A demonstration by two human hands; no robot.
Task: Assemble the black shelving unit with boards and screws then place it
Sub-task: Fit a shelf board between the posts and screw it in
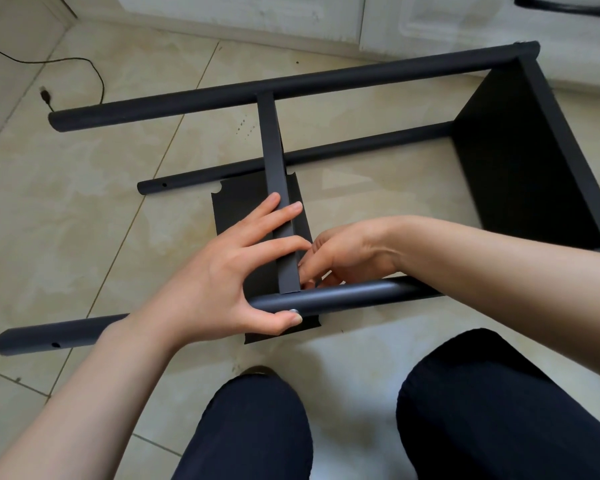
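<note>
A person crouched on a tiled floor [84,216] over a partly built black shelving unit [520,157] lying on its side, its end board already fixed between the poles at the right. The left hand [229,271] gripped the nearest pole [354,295], thumb curled under it just beside a silver screw head [293,310], while its straightened fingers pressed down on the edge of the middle board [277,168]. The right hand [343,254] reached in from the other side of that board, fingertips pinched together right at the joint where board meets pole; whatever they held was too small and too hidden to identify. The board's long axis ran away from the person toward the far pole [291,86], crossing the near pole at a right angle, so the joint sat directly between the two hands, with the right hand the closer to it. A third pole [291,161] lay behind, its free end showing an unfilled hole. By the look of things, that joint was being fastened, with more boards to come.
</note>
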